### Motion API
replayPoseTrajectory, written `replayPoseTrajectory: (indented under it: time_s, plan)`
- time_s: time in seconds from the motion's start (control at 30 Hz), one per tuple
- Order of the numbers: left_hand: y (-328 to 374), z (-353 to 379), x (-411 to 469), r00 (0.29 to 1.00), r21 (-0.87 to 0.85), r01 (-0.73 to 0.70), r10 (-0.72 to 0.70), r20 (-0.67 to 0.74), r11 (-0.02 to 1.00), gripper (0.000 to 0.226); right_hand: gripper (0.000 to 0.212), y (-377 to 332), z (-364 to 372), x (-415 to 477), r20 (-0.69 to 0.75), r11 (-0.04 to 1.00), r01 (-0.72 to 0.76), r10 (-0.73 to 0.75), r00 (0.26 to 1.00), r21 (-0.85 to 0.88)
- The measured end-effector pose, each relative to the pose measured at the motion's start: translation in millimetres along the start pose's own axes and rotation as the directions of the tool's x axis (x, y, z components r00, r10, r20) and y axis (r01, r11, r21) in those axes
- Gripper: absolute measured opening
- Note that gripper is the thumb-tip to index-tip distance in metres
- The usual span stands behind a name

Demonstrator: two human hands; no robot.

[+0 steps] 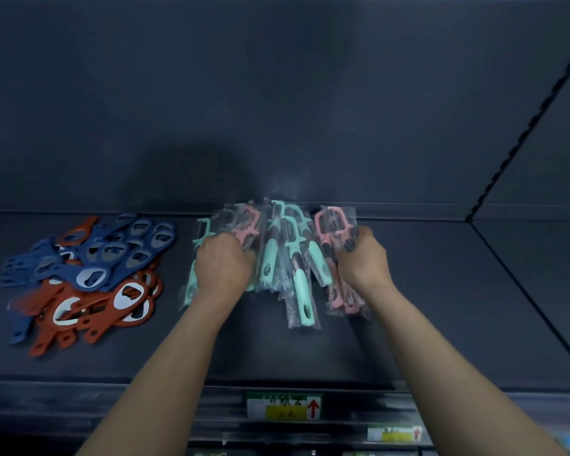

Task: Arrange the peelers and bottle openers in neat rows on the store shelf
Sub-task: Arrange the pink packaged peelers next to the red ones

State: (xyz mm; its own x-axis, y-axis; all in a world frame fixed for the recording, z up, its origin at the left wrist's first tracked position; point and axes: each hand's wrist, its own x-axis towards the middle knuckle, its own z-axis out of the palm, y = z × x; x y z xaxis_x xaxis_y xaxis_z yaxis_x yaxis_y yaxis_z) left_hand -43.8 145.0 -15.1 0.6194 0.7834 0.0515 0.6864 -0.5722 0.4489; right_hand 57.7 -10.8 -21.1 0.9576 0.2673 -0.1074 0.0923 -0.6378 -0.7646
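Dark shelf (441,307): your left hand (224,261) and right hand (364,258) each clutch bagged peelers (301,281). Square handles toward you; bottle openers (93,278), left of both hands, wait.

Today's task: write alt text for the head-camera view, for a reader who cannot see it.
A person's left hand and right hand grip a loose bunch of plastic-wrapped mint and pink peelers on a dark store shelf. To their left lies a jumbled pile of blue and red bottle openers, untouched.
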Motion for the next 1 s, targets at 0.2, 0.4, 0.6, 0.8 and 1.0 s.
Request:
replayPoseTrajectory:
  time_s: [0.2, 0.4, 0.6, 0.8, 1.0]
  plan:
    - [20, -10, -9, 0.995, -0.155, -0.080, 0.070, -0.072, 0.985, 0.025, 0.045, -5, -1, 5, 0.197, 0.995, -0.100, 0.099, 0.975, -0.005]
    - [53, 5, -19, 0.989, -0.336, -0.124, 0.145, 0.039, 0.934, 0.019, 0.008, 5, -15, 16, 0.222, 0.982, -0.170, 0.148, 0.964, 0.082]
    - [83, 28, -23, 0.963, -0.360, -0.145, 0.215, 0.164, 0.922, 0.022, 0.011, 24, -33, 21, 0.125, 0.983, -0.138, 0.123, 0.984, 0.120]
    - [103, 51, -27, 0.946, -0.154, -0.134, 0.172, 0.275, 0.979, 0.011, 0.003, 43, -53, 26, 0.025, 0.984, -0.108, 0.105, 0.994, 0.141]
    - [104, 60, -29, 0.959, -0.257, -0.099, 0.161, 0.234, 0.961, 0.015, 0.017, 51, -58, 30, 0.125, 0.984, -0.123, 0.107, 0.986, 0.127]
